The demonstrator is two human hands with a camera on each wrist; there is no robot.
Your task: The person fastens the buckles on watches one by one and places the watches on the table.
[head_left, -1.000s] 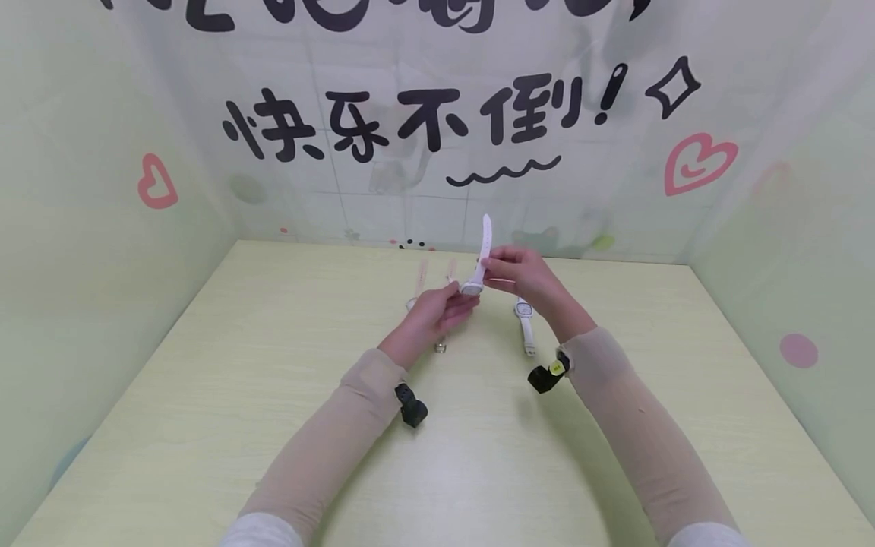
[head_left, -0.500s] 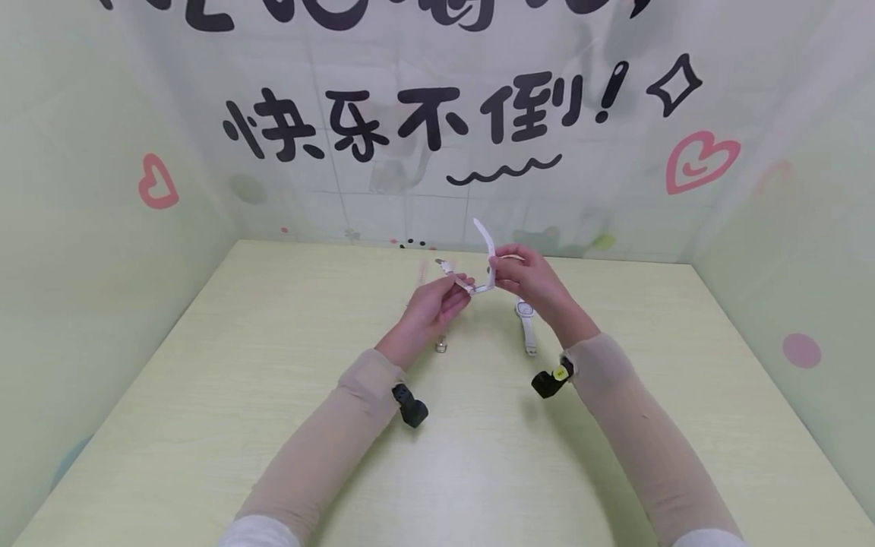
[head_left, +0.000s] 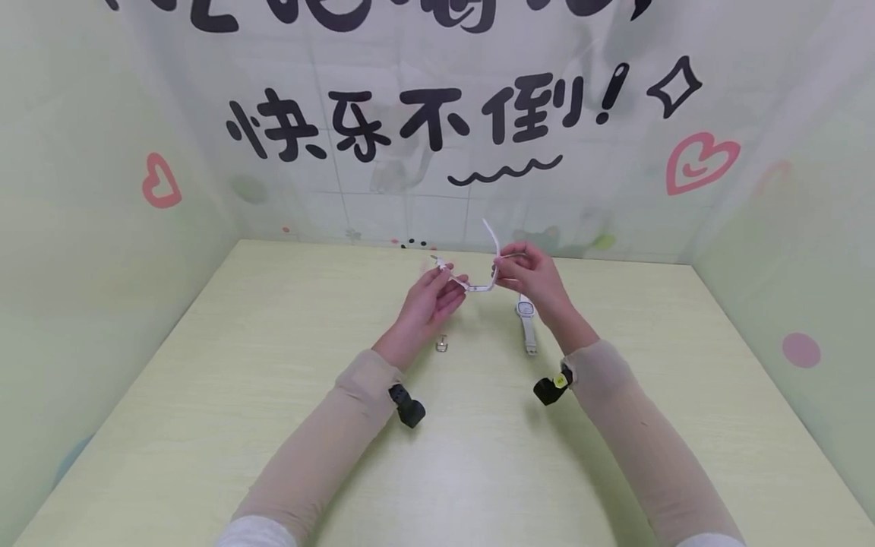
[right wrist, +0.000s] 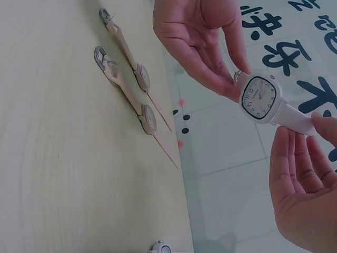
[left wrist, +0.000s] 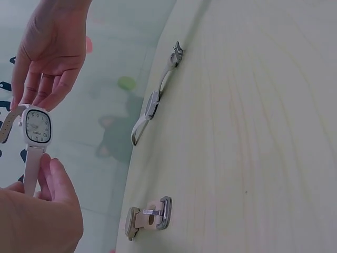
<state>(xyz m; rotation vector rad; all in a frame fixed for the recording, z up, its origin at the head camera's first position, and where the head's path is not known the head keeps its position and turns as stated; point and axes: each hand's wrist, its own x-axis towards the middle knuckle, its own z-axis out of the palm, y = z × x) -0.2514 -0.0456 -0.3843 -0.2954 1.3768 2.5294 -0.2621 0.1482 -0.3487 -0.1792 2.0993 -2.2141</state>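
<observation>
A white wristwatch (head_left: 481, 289) with a squarish dial is held up above the table, its strap bent into a U. My left hand (head_left: 425, 305) pinches the strap's buckle side between thumb and fingers. On the other side, my right hand (head_left: 536, 282) pinches the longer strap half, whose tip sticks up past the fingers. The held watch's dial (right wrist: 259, 97) faces the right wrist camera. A second white wristwatch (head_left: 525, 310) lies on the table below my right hand. Two pinkish wristwatches (right wrist: 147, 118) lie side by side; in the head view my left hand mostly hides them.
The pale wooden table (head_left: 437, 471) runs back to a printed cloth wall (head_left: 383, 205), with cloth walls left and right. One metal strap buckle (head_left: 441, 344) shows just in front of my left hand. Each wrist carries a small black camera (head_left: 409, 406).
The held watch has been turned from dial forward to nearly edge-on. Its strap now bends into a U between my hands. The watches on the table have not moved.
</observation>
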